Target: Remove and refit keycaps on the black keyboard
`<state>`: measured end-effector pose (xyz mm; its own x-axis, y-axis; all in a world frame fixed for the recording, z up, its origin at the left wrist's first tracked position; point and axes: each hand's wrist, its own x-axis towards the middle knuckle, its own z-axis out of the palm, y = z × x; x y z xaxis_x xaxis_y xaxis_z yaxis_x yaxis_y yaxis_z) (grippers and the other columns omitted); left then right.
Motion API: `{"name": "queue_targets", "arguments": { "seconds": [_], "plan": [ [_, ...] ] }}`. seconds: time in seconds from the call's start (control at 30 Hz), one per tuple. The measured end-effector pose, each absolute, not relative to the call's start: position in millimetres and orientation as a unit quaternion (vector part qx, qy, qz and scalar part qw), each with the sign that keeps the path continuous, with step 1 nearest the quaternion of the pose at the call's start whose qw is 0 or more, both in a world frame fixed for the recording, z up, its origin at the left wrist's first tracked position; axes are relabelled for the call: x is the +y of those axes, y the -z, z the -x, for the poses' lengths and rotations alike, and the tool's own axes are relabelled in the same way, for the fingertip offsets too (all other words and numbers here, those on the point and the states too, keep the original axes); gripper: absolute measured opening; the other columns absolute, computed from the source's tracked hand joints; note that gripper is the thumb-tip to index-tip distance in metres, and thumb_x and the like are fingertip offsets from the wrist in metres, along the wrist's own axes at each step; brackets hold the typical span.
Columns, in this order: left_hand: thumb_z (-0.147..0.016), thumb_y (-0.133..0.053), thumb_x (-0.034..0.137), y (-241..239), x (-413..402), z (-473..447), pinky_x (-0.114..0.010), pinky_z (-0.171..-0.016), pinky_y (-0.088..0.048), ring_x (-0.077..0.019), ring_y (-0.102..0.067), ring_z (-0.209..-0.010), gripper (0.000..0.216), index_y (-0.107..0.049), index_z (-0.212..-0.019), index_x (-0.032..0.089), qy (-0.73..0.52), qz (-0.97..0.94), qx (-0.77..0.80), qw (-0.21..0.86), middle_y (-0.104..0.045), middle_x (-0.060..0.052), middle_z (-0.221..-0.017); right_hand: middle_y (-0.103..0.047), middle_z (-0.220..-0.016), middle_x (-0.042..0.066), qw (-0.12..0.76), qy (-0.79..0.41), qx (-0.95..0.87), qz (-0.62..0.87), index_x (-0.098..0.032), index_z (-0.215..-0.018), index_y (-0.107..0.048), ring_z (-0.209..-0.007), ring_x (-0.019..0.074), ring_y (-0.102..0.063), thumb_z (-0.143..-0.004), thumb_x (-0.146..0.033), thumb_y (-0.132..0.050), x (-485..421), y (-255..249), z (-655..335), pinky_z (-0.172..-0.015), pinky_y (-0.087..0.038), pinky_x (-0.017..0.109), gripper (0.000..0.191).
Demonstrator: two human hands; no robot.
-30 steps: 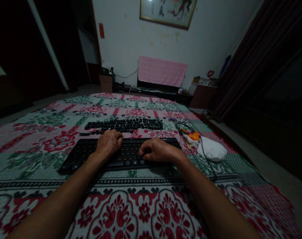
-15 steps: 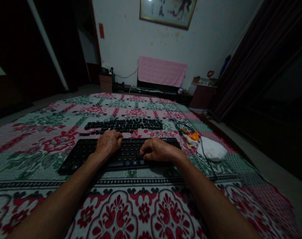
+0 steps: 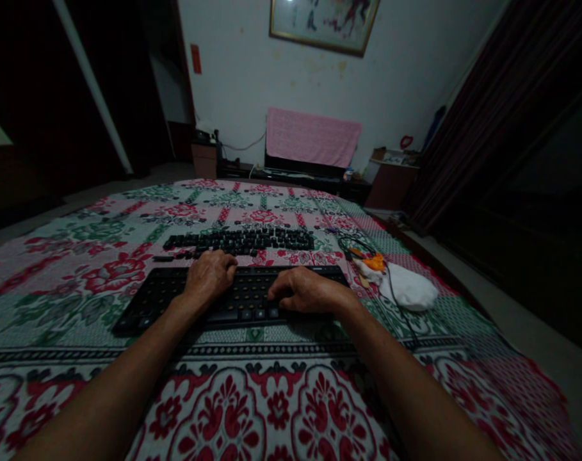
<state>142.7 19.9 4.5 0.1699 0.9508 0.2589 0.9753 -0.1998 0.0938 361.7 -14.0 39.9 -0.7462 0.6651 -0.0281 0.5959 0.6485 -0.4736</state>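
A black keyboard [image 3: 149,301] lies on a floral bedspread [image 3: 93,275]; most of its keycaps are off, and a few sit in the bottom row. My left hand [image 3: 209,276] rests on its upper middle with the fingers curled under. My right hand [image 3: 305,291] lies to the right of it on the keyboard, fingers bent and pressed together near the middle; what either hand holds is hidden. Rows of loose black keycaps [image 3: 242,241] lie just beyond the keyboard, with one long key [image 3: 162,258] apart at the left.
A white cloth [image 3: 408,288], an orange object [image 3: 376,262] and a dark cable [image 3: 355,244] lie right of the keyboard. The bed's right edge drops to the floor [image 3: 511,320]. A pink-covered screen [image 3: 312,136] stands against the far wall.
Hardly anything differs. My right hand's fingers have shifted very slightly on the keyboard; my left hand and the keycaps are where they were.
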Motion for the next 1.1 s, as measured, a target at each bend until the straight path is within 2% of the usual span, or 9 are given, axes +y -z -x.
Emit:
{"name": "queue_targets", "arguments": {
  "seconds": [0.17, 0.33, 0.4, 0.57, 0.67, 0.83, 1.1],
  "plan": [
    [-0.078, -0.038, 0.033, -3.8, 20.3, -142.5, -0.032, -0.079, -0.042, -0.022, -0.054, -0.091, 0.032, -0.065, -0.091, 0.025, 0.13, 0.763, -0.632, 0.053, -0.063, -0.005, -0.094, -0.063, -0.08, 0.0, 0.06, -0.221, -0.896, 0.381, -0.017, -0.091, -0.062, -0.067, 0.0109, -0.053, -0.061, -0.008, -0.054, -16.1, -40.1, -360.2, -0.061, -0.038, 0.019, 0.033],
    [-0.078, -0.037, 0.033, -4.3, 19.4, -142.8, -0.031, -0.078, -0.042, -0.0214, -0.053, -0.091, 0.032, -0.065, -0.091, 0.024, 0.123, 0.765, -0.629, 0.063, -0.063, -0.005, -0.094, -0.06, -0.075, -0.002, 0.101, -0.271, -0.87, 0.398, -0.016, -0.092, -0.06, -0.062, 0.0085, -0.05, -0.061, -0.008, -0.054, -14.7, -36.1, -363.1, -0.057, -0.038, 0.018, 0.033],
    [-0.078, -0.037, 0.033, -4.2, 19.4, -142.7, -0.031, -0.078, -0.042, -0.0217, -0.053, -0.091, 0.032, -0.065, -0.091, 0.024, 0.122, 0.765, -0.629, 0.063, -0.063, -0.005, -0.094, -0.059, -0.076, -0.001, 0.128, -0.334, -0.847, 0.394, -0.015, -0.092, -0.059, -0.064, 0.0081, -0.05, -0.062, -0.008, -0.054, -12.7, -34.5, -365.0, -0.059, -0.039, 0.018, 0.032],
    [-0.078, -0.037, 0.033, -2.6, 20.3, -141.8, -0.031, -0.077, -0.042, -0.0217, -0.053, -0.09, 0.032, -0.065, -0.091, 0.024, 0.126, 0.766, -0.627, 0.065, -0.063, -0.005, -0.093, -0.058, -0.081, 0.0, 0.184, -0.579, -0.708, 0.36, -0.013, -0.092, -0.057, -0.07, 0.0066, -0.052, -0.064, -0.014, -0.061, -6.7, -35.2, -372.3, -0.064, -0.041, 0.019, 0.028],
    [-0.078, -0.037, 0.033, -1.6, 20.5, -141.2, -0.032, -0.076, -0.042, -0.0219, -0.053, -0.089, 0.032, -0.065, -0.09, 0.024, 0.133, 0.766, -0.626, 0.066, -0.062, -0.005, -0.093, -0.058, -0.08, -0.001, 0.194, -0.641, -0.645, 0.368, -0.013, -0.09, -0.059, -0.066, 0.0056, -0.051, -0.06, -0.017, -0.066, -3.0, -34.6, -378.7, -0.06, -0.041, 0.018, 0.031],
    [-0.078, -0.037, 0.033, -1.9, 20.4, -141.2, -0.031, -0.077, -0.042, -0.0212, -0.053, -0.09, 0.032, -0.065, -0.09, 0.025, 0.126, 0.765, -0.628, 0.068, -0.063, -0.004, -0.093, -0.059, -0.078, -0.001, 0.194, -0.655, -0.624, 0.378, -0.013, -0.088, -0.06, -0.065, 0.006, -0.052, -0.058, -0.018, -0.07, 0.5, -30.8, -385.3, -0.059, -0.04, 0.019, 0.032],
    [-0.078, -0.037, 0.033, -2.9, 19.5, -142.6, -0.03, -0.076, -0.042, -0.021, -0.053, -0.089, 0.032, -0.065, -0.09, 0.024, 0.126, 0.765, -0.627, 0.071, -0.062, -0.004, -0.092, -0.059, -0.074, -0.002, 0.153, -0.594, -0.686, 0.392, -0.013, -0.088, -0.061, -0.061, 0.0051, -0.048, -0.062, -0.019, -0.067, -1.3, -35.5, -383.3, -0.06, -0.039, 0.02, 0.028]
  ]
}}
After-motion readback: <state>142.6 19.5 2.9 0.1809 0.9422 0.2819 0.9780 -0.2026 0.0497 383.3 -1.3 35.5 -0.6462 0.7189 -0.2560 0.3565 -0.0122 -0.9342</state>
